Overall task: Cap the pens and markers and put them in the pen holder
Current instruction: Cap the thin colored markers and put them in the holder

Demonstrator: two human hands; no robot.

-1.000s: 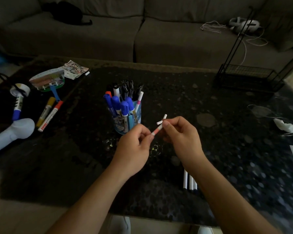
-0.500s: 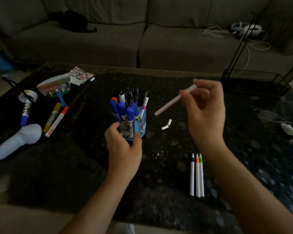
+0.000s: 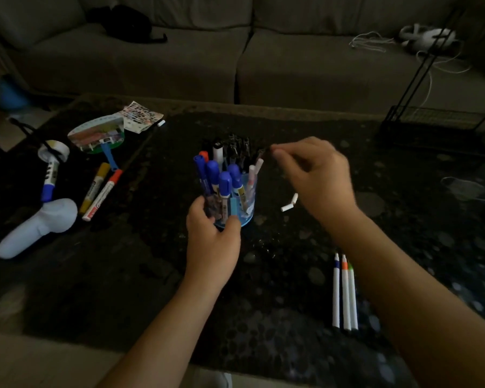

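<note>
Plainly the three slim white pens (image 3: 345, 292) lying beside my right forearm are light, stiff and slick, best pinched mid-barrel, while my left hand (image 3: 212, 242) curls round the pen holder (image 3: 248, 204) and my right hand (image 3: 317, 177) hovers blurred above it, its grip impossible to tell.

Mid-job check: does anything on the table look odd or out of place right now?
Yes. Two small white caps lie loose on the table just right of the pen holder, on no pen. Three white pens also lie outside it.
</note>
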